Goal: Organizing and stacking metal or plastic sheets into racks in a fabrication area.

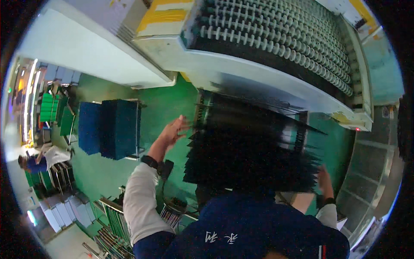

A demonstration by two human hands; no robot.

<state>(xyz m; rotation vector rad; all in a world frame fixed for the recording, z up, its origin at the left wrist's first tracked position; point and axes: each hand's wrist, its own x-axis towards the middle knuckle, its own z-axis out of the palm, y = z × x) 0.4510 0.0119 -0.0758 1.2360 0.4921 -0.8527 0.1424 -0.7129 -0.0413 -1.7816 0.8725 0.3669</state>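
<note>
A dense row of thin black panels (250, 159) with jagged, stepped side edges stands in front of me in a metal rack (300, 129). Beyond the row, one dark panel (258, 113) lies slanted and smeared by motion. My left hand (173, 131) is open beside the row's left side, fingers stretched toward it; whether they touch an edge I cannot tell. At the right side, my right hand (324, 181) is held upright against or close to the panel edges. Its visible fingers look straight, though partly hidden and blurred. Neither hand visibly grips a panel.
A white-framed machine with rows of rollers (276, 41) spans the far side. Left of the rack, dark blue panels (110, 128) fill another rack on the green floor (161, 97). A person (41, 163) is at the far left. Further racks (114, 220) stand at the lower left.
</note>
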